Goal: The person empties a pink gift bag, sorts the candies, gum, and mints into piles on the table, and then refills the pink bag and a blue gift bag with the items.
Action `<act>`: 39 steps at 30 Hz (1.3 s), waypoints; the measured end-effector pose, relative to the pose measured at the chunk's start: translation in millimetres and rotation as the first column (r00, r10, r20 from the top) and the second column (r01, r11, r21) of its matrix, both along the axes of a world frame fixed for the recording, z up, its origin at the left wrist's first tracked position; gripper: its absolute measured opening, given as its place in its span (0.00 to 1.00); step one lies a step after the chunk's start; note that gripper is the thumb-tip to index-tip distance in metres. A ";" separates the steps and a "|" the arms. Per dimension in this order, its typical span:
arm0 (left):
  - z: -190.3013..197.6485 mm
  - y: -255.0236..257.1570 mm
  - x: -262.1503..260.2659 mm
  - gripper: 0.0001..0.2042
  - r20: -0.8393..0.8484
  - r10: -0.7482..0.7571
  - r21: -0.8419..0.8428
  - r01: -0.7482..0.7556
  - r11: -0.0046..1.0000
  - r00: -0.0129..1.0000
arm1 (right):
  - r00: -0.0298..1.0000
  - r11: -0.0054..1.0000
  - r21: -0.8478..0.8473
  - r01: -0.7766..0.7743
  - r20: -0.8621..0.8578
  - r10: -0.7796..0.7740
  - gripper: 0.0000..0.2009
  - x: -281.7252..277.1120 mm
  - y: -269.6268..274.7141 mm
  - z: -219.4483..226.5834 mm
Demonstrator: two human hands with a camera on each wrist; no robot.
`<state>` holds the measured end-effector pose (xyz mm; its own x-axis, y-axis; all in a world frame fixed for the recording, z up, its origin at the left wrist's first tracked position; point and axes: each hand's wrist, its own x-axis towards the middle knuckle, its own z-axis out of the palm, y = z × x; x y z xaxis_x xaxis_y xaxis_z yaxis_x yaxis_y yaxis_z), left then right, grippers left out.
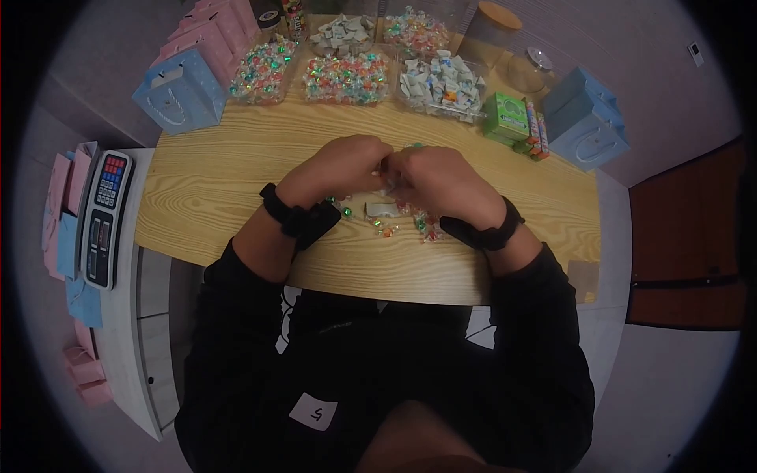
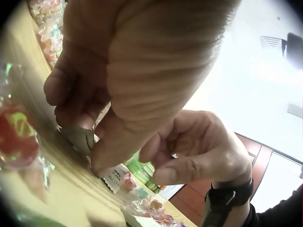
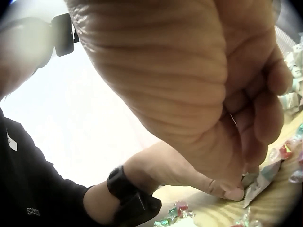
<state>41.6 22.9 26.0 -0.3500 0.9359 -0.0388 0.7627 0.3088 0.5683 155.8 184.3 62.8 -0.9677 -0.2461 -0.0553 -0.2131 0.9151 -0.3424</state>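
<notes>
My left hand (image 1: pixel 347 165) is low over the table, its thumb and fingers pinching a small silvery-grey wrapped candy (image 2: pixel 79 138). Right beside the thumb is a white wrapper with dark print (image 2: pixel 115 178). My right hand (image 1: pixel 448 177) overlaps the left hand's fingertips in the head view. Its fingers are loosely curled, and a gap shows between thumb and forefinger in the left wrist view. Under the hands lie a pale wrapped candy (image 1: pixel 382 210) and clear-wrapped candies in red (image 1: pixel 428 227), green (image 1: pixel 347 212) and orange (image 1: pixel 386 231).
Clear tubs of colourful candies (image 1: pixel 345 79) and white-wrapped sweets (image 1: pixel 441 85) line the back. A green box (image 1: pixel 506 117) and candy rolls stand back right. Blue gift bags (image 1: pixel 183 93) flank the table, pink ones (image 1: pixel 206 46) behind. A scale (image 1: pixel 101 221) sits left.
</notes>
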 end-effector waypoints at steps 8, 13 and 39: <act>0.3 -10.5 -14.6 0.11 -0.030 0.055 0.064 -0.053 0.997 0.998 | 0.989 0.988 0.039 -0.146 -0.022 0.147 0.06 11.0 -10.2 -3.8; 9.9 -14.6 -21.2 0.09 0.007 0.091 -0.001 -0.091 0.996 0.996 | 0.985 0.979 0.109 -0.170 -0.017 0.173 0.08 7.6 -11.3 -13.9; 0.2 3.9 -10.0 0.13 0.438 -0.006 0.298 -0.139 0.944 0.899 | 0.518 0.928 -0.126 0.352 -0.799 -0.305 0.11 -19.4 72.2 23.8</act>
<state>31.6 26.9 26.2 -0.4283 0.8988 0.0929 0.4065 0.0998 0.9082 136.4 256.5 86.6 -0.6309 0.0787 0.7719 -0.0552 0.9878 -0.1458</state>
